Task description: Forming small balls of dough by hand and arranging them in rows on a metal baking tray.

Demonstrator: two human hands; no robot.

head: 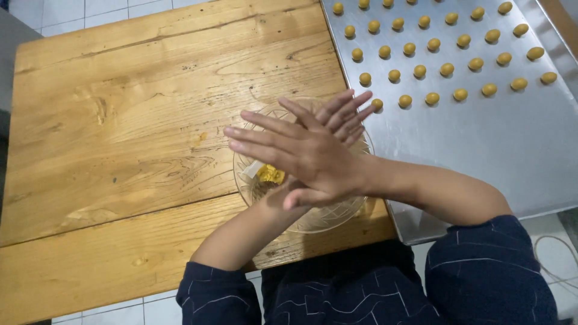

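Note:
My right hand point(301, 157) lies flat on top of my left hand point(346, 114), palm against palm, with the fingers stretched and crossing. Both hover over a clear cut-glass bowl point(313, 225) at the near edge of the wooden table point(120, 120). A lump of yellow dough point(271, 174) and a pale strip show inside the bowl, just left of my hands. Whatever lies between the palms is hidden. To the right, a metal baking tray point(481, 138) carries several small yellow dough balls point(447, 69) in rows.
The tray overhangs the table's right side, and its near half is bare metal. White floor tiles show at the top left and below the table edge. A thin cable point(557, 253) lies on the floor at the right.

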